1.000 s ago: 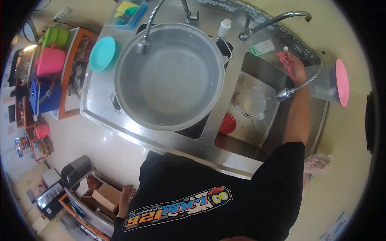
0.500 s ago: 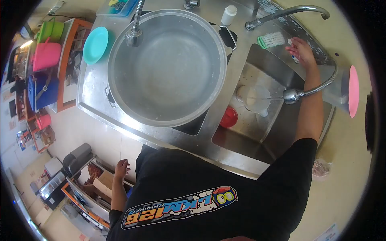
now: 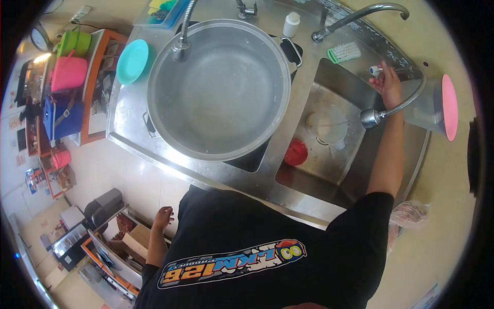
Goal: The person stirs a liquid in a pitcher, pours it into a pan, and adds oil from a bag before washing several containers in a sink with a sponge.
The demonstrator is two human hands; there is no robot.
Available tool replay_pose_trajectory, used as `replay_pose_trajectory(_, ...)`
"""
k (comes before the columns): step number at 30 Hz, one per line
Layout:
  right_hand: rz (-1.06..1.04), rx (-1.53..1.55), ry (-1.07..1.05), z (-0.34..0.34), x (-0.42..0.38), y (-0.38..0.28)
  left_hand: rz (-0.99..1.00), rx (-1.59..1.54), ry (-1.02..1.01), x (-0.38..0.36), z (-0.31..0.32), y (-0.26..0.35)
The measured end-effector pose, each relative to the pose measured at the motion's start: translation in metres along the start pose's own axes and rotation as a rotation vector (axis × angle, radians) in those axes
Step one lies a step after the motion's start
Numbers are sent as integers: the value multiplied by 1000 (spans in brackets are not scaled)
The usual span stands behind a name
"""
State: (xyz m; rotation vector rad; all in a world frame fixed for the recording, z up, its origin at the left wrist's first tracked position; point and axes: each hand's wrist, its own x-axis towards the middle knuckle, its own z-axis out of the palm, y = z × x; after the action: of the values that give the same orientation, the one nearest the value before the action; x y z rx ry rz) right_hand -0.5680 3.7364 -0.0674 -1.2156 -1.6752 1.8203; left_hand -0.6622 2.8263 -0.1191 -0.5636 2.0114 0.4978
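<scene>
My right hand (image 3: 387,85) is at the back right of the sink (image 3: 355,157), its fingers closed around a white and blue tap handle (image 3: 375,71). Below it, a flexible tap's spray head (image 3: 369,118) sends a thin stream of water into a pale, translucent container (image 3: 329,125) in the basin. A red round object (image 3: 296,152) lies on the basin floor to the container's left. My left hand (image 3: 163,218) hangs low beside my body, empty, with loosely bent fingers slightly apart.
Left of the sink stands a large metal pot (image 3: 226,92), with a turquoise bowl (image 3: 133,62) beyond it. A green brush (image 3: 345,52) and white bottle (image 3: 291,24) sit behind. A pink-rimmed container (image 3: 449,108) stands at the right.
The view has shifted slightly. My right hand has turned at the tap handle and moved a little towards me, showing more of the handle. My left hand still hangs down.
</scene>
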Motion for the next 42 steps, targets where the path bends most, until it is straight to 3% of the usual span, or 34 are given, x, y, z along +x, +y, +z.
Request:
replay_pose_trajectory(3,-143,-30,89,15,-19,15,9,48,-22,9,-5,0)
replay_pose_trajectory(7,-90,352,156,12,-30,42,63,-5,7,23,-11,-2)
replay_pose_trajectory(11,-181,756,595,10,-78,125,72,-34,-16,37,-13,-3)
replay_pose_trajectory(13,-90,599,1009,65,-132,117,41,4,-58,51,-13,-7)
replay_pose_trajectory(15,-101,379,1098,135,-169,101,12,48,-118,61,-18,-5)
replay_pose_trajectory(19,-275,204,322,263,-160,25,67,239,-261,92,-43,11)
replay_pose_trajectory(20,-359,28,224,288,-139,1,91,309,-309,95,-56,24)
replay_pose_trajectory(21,-414,91,123,309,-97,0,115,377,-352,99,-71,37)
replay_pose_trajectory(23,-680,-354,253,349,-22,-14,303,414,-407,107,-102,53)
replay_pose_trajectory(24,-701,-485,309,366,20,-14,394,431,-430,108,-119,61)
replay_pose_trajectory(25,-720,-616,363,377,55,-9,359,372,-423,95,-135,77)
replay_pose_trajectory(28,-552,-479,198,396,105,0,338,228,-398,35,-168,139)
replay_pose_trajectory(32,-489,-752,234,404,48,5,528,162,-402,16,-193,192)
replay_pose_trajectory(34,-837,-844,225,400,25,29,656,143,-462,25,-195,217)
replay_pose_trajectory(37,-549,-835,114,408,-36,15,898,309,-567,31,-176,286)
replay_pose_trajectory(39,-640,-673,226,419,-59,41,807,251,-652,36,-147,336)
replay_pose_trajectory(41,-468,-421,164,442,-78,75,799,-108,-815,42,-105,384)
replay_pose_trajectory(42,-279,-227,79,456,-94,76,785,-244,-766,44,-77,409)
